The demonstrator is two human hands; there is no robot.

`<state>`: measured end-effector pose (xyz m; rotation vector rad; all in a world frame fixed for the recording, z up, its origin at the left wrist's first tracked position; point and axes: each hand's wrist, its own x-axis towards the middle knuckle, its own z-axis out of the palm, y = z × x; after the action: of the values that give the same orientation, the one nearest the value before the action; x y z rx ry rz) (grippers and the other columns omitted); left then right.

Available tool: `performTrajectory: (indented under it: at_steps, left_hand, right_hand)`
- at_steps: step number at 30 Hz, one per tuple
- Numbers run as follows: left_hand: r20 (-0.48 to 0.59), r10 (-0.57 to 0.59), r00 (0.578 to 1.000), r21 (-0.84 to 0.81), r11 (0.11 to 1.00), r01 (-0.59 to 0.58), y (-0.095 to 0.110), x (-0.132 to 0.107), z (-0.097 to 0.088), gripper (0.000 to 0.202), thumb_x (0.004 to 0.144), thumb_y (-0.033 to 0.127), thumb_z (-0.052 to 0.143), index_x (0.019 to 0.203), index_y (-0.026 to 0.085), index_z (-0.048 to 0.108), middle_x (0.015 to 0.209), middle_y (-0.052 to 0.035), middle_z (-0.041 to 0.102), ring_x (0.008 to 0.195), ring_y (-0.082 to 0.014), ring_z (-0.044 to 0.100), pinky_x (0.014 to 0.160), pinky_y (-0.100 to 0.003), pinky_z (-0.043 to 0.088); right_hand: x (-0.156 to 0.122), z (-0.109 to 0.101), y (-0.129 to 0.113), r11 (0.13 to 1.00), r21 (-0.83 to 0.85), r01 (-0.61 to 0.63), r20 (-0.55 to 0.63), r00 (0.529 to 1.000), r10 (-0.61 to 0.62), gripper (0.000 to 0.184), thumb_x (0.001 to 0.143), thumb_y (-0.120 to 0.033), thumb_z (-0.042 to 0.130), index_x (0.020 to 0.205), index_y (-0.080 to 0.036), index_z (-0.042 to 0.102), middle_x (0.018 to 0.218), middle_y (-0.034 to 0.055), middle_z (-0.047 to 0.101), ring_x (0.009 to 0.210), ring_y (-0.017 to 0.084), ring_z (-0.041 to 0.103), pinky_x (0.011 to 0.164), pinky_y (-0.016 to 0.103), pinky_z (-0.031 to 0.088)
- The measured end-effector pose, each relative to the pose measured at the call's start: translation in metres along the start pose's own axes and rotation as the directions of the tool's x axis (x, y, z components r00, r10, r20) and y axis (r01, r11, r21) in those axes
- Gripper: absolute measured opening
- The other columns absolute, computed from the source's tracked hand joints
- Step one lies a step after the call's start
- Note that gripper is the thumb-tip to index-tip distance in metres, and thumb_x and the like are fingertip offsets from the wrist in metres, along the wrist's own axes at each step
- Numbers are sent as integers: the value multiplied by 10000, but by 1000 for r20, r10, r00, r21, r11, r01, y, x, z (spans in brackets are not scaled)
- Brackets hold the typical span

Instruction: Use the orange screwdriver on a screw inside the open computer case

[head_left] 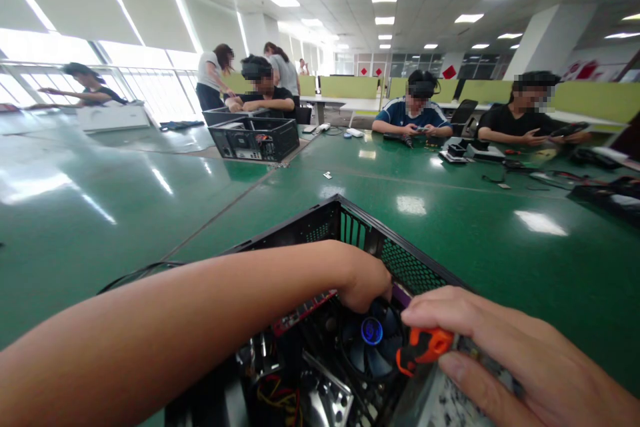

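Note:
An open black computer case lies on the green table right in front of me. Inside it sits a black cooling fan with a blue hub, beside a red circuit board edge and loose wires. My left hand reaches across into the case, fingers curled down at the fan's far rim; what they grip is hidden. My right hand is closed round a screwdriver with an orange and black handle, held just right of the fan.
A second black computer case stands further back on the table. Several people sit or stand at the far side with parts and tools. A black cable lies left of my case. Green partitions and windows run behind.

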<state>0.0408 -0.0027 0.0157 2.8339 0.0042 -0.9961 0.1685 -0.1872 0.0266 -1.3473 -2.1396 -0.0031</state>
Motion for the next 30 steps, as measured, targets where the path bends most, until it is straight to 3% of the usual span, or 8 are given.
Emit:
performTrajectory:
  at_steps: [14, 16, 21, 24, 26, 30]
  left_hand:
    - [-2, -8, 1000, -10, 1000, 8, -1, 1, 1, 479, 757, 158, 566, 1211, 187, 718, 945, -102, 767, 772, -233, 640, 655, -322, 468]
    - [-21, 13, 1000, -12, 1000, -13, -1, 1, 1, 440, 752, 149, 571, 1158, 179, 737, 905, -100, 765, 743, -229, 630, 644, -324, 461]
    - [-60, 26, 998, -38, 999, -28, -3, 2, 3, 375, 705, 130, 599, 1032, 219, 759, 836, -55, 757, 714, -209, 623, 633, -308, 453]
    - [-73, 45, 996, -47, 998, -48, -4, 3, 4, 391, 680, 122, 602, 1019, 235, 761, 816, -38, 754, 727, -213, 630, 664, -315, 471]
    - [-62, 53, 997, -21, 998, -54, -4, 4, 4, 385, 705, 135, 594, 1043, 216, 760, 829, -53, 756, 730, -219, 630, 664, -322, 473]
    - [-40, 37, 999, 25, 999, -36, -1, 3, 3, 281, 741, 161, 604, 967, 161, 770, 828, -94, 750, 711, -227, 619, 646, -336, 466]
  right_hand:
    - [2, 5, -2, 999, 11, 45, -12, 999, -44, 372, 917, -193, 585, 1253, -339, 522, 1176, -68, 766, 1057, 98, 747, 924, 174, 575]
    - [2, 6, -2, 1000, -12, 10, 21, 1000, -9, 314, 931, -195, 584, 1220, -310, 539, 1125, -26, 767, 1038, 123, 748, 877, 198, 600]
    - [2, 6, -1, 997, -50, 64, 15, 998, -63, 257, 936, -245, 609, 1188, -270, 562, 1028, 24, 756, 955, 207, 752, 809, 343, 621]
    - [4, 5, -2, 995, -49, 86, 14, 996, -85, 193, 930, -262, 628, 1122, -262, 607, 941, 7, 755, 863, 194, 755, 747, 324, 626]
    - [4, 5, -3, 995, -47, 87, 12, 996, -86, 207, 942, -247, 602, 1148, -262, 609, 983, 5, 765, 903, 173, 758, 771, 284, 630]
    - [1, 6, -3, 995, -81, 59, 67, 996, -54, 394, 944, -159, 537, 1319, -280, 534, 1270, -9, 737, 1167, 124, 703, 994, 232, 561]
